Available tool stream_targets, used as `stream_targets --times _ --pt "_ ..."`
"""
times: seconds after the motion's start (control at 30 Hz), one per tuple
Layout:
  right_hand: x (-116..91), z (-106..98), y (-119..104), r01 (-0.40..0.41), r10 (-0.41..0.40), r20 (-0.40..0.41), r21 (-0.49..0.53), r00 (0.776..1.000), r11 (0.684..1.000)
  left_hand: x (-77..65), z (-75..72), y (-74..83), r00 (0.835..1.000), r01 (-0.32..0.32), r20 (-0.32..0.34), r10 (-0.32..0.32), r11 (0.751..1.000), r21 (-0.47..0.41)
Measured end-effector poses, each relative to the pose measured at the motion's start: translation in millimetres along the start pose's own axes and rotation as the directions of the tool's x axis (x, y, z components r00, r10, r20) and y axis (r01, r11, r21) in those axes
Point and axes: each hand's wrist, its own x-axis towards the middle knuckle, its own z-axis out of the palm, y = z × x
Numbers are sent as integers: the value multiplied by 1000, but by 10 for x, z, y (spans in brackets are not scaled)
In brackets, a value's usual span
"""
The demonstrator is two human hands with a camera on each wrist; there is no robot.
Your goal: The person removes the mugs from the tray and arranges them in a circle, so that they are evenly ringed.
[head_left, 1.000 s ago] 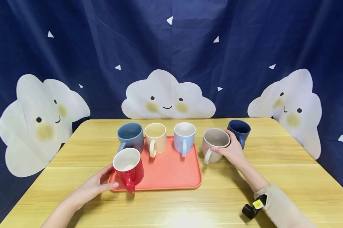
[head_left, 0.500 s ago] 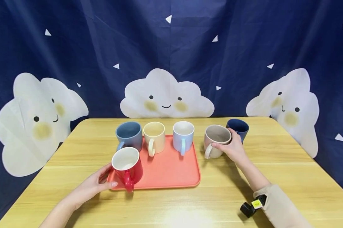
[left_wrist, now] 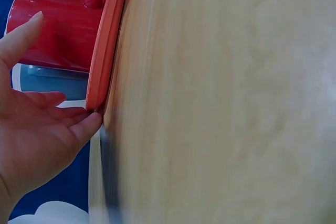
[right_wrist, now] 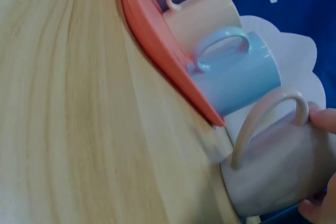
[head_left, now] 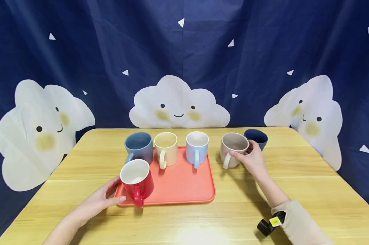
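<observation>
In the head view my left hand point(head_left: 98, 200) rests at the left edge of the coral tray point(head_left: 184, 187), fingertips against its rim and thumb extended in front. The left wrist view shows those fingertips point(left_wrist: 89, 121) touching the rim, with the thumb beside a red mug point(left_wrist: 65, 30). My right hand point(head_left: 255, 161) grips a taupe mug point(head_left: 233, 153) to the right of the tray, thumb by its handle and fingers on the far right side. That mug's base point(right_wrist: 233, 192) is at or close to the tabletop. A navy mug point(head_left: 258, 137) stands behind the hand, partly hidden.
On the tray are a cream mug point(head_left: 169, 153) and a light blue mug point(head_left: 199, 149). A grey-blue mug point(head_left: 140, 146) sits at its back left corner, partly behind the red one. The wooden table point(head_left: 184, 226) ends at a dark blue cloud-printed curtain point(head_left: 184, 51).
My right hand has shifted the taupe mug slightly back and to the right, closer to the navy mug. The left hand, the tray and the mugs on it stay in place.
</observation>
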Motion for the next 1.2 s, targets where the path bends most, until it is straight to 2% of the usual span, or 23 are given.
stream_targets --times 0.17,0.33,0.57,0.83,1.2 --pt "2 0 -15 16 -17 -12 -113 1000 993 -4 4 3 1000 6 -8 -6 1000 4" --pt "3 -1 -35 2 -5 -23 -133 1000 991 -13 10 9 1000 15 -11 -15 1000 -1" --pt "2 14 -19 -37 32 -48 -109 998 993 -17 15 14 1000 11 -10 -11 1000 -7" --pt "14 45 -25 -35 25 -132 -81 991 996 -11 0 2 1000 -3 -14 3 1000 4" --pt "-25 9 -80 -12 13 -129 4 992 1000 -2 5 -3 1000 -12 -14 12 1000 2"
